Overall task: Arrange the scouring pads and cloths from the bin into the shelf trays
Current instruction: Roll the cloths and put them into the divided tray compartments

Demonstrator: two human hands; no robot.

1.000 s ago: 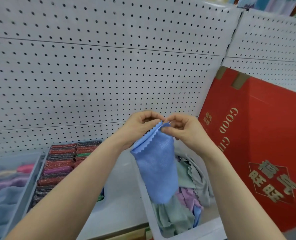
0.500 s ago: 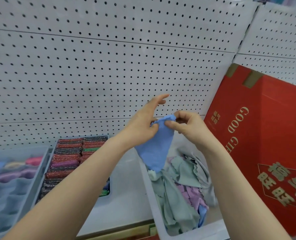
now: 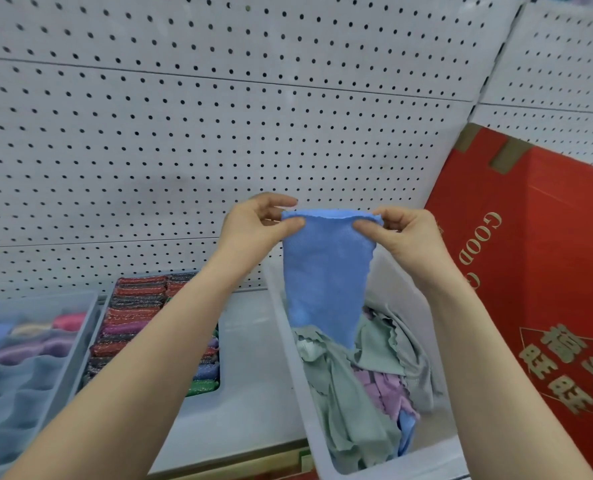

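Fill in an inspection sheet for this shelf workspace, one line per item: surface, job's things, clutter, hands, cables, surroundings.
Surface: grey shelf.
Job's things: blue cloth held up over the bin of loose cloths; tray of scouring pads; tray of rolled cloths.
Clutter: nothing seen.
Hands: left hand and right hand pinch the cloth's top edge.
Cables: nothing seen.
Surroundings: white pegboard; red box.

Blue cloth [image 3: 326, 271]; red box [image 3: 547, 271]; white dotted pegboard [image 3: 218, 133].
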